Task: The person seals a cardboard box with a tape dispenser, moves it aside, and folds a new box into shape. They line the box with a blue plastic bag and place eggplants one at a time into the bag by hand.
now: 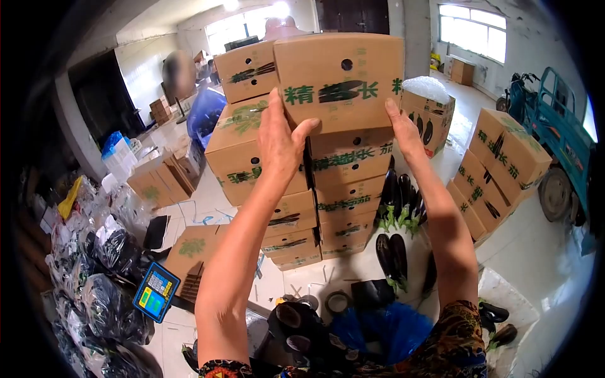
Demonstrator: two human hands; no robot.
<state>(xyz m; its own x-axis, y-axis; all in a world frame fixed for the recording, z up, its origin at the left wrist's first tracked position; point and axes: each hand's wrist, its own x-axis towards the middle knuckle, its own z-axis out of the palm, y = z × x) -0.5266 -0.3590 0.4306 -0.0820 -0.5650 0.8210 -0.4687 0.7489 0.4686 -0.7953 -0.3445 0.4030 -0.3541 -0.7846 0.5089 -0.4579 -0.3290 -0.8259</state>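
A cardboard box [340,69] with green print and a dark eggplant picture tops the right-hand column of a tall stack. My left hand [280,142] presses its left side, fingers stretched up along the edge and thumb near the lower front. On the opposite side, my right hand [405,129] grips the lower right edge, its fingers partly hidden behind the box. Directly beneath is another printed box [353,154], with more boxes below it. Left of the held box stands a smaller-looking upper box [246,72] on the neighbouring column.
Loose eggplants [392,258] lie on the floor right of the stack. A scale display [156,292] and full plastic bags [104,302] are at left. More boxes [498,164] and a teal three-wheeled cart [561,126] stand at right. Other people are partly visible behind the stack.
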